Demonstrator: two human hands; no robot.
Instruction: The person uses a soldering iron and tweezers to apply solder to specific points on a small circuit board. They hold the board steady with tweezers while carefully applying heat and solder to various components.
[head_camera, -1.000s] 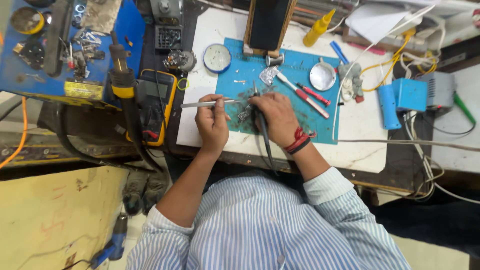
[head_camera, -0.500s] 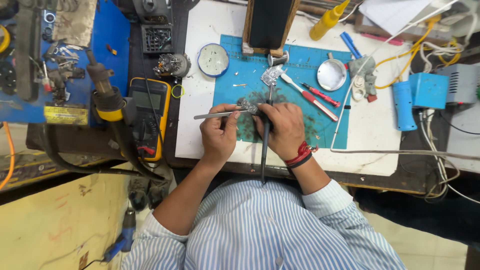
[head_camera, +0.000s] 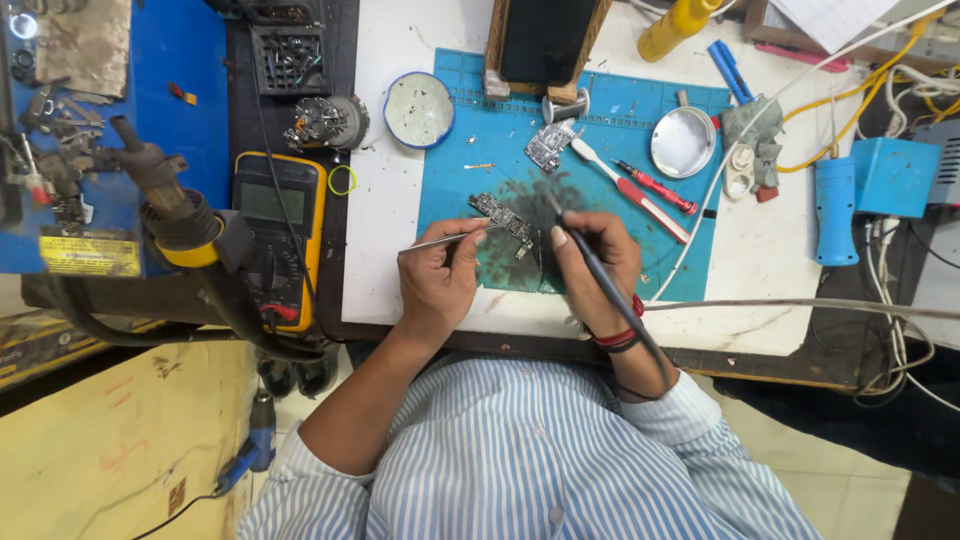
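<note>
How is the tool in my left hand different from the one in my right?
The tweezers in the left hand are thin, bare silver metal and lie nearly level; the soldering iron in the right hand is thicker, dark, steeply angled and trails a cable. Both tips point at the small circuit board on the blue mat.

left hand (head_camera: 437, 277): tweezers (head_camera: 447, 240) | right hand (head_camera: 597, 262): soldering iron (head_camera: 600, 275) | circuit board (head_camera: 503, 219)

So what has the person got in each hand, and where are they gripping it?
The left hand pinches metal tweezers near their middle. The right hand holds a dark soldering iron pen-style, low on the handle near the tip.
</note>
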